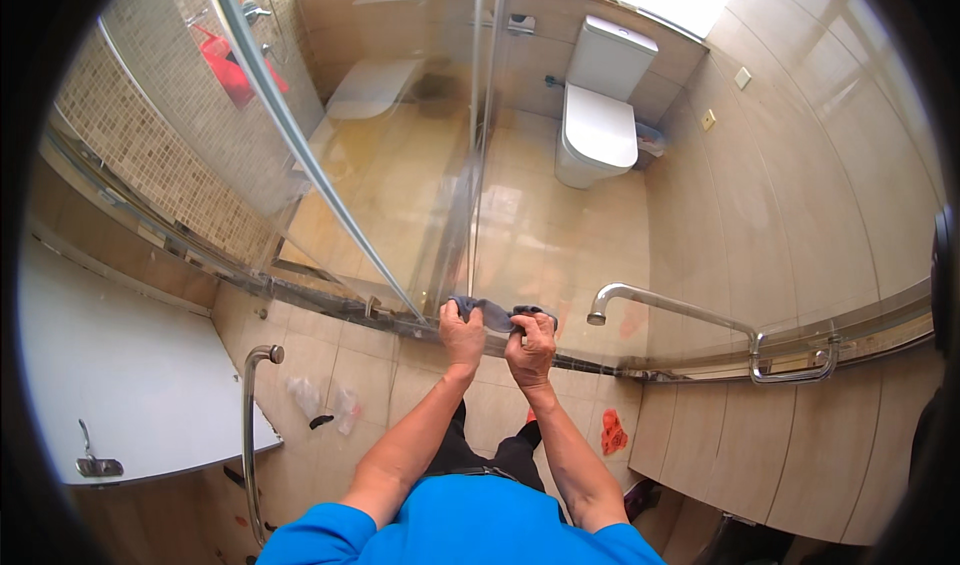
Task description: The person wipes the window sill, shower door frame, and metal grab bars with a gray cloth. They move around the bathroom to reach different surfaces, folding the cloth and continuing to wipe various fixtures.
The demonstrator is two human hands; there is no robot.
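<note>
Stretched between my two hands is a dark grey cloth (494, 315), held out in front of my body above the threshold of the glass enclosure. My left hand (463, 336) pinches its left end, close to the lower end of a metal-edged glass panel (330, 185). Gripping the bunched right end, my right hand (531, 349) has its fingers curled and the knuckles toward me. The curled fingers hide part of the cloth. Whether the cloth touches the glass I cannot tell.
Metal door handles stand on the left (250, 435) and right (690, 315). A white toilet (600, 115) is seen beyond the glass. Clear plastic bags (320, 402) and an orange-red scrap (613, 432) lie on the tiles. A white door (130, 375) is at left.
</note>
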